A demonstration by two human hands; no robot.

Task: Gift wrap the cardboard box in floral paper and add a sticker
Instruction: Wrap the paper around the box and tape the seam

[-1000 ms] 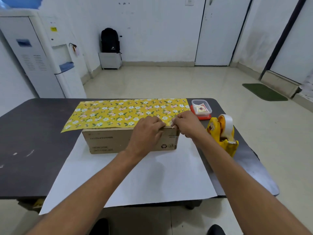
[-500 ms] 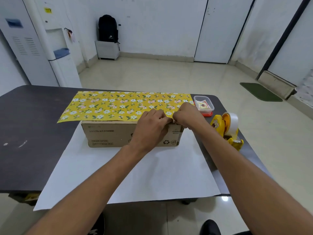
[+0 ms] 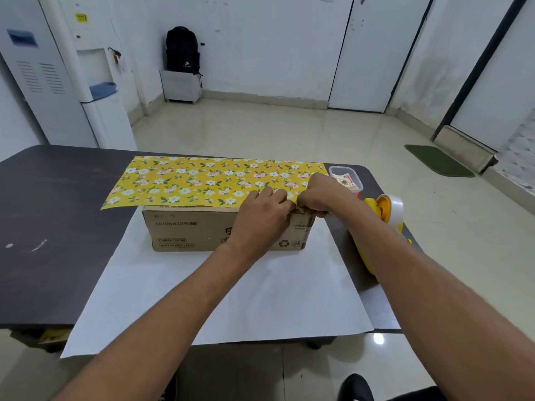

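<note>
Right at the top near edge of the box (image 3: 199,231), left hand (image 3: 262,219) and right hand (image 3: 322,195) sit knuckle to knuckle pinching the flowery paper (image 3: 202,180) down, guessing so it can't slide before taping, tape dispenser (image 3: 386,212) parked handy just past the right hand.

a black backpack (image 3: 182,50) sits on a white stand (image 3: 181,86); a green mat (image 3: 438,160) lies on the floor.

Both forearms bare, reaching from the near edge and converging toward far centre-right. Left hand (image 3: 262,218) back up, fingers curled, knuckles far. Right hand (image 3: 322,193) just beside it, fist-like, almost touching. Both pinch the near edge of the floral paper (image 3: 202,180).
</note>
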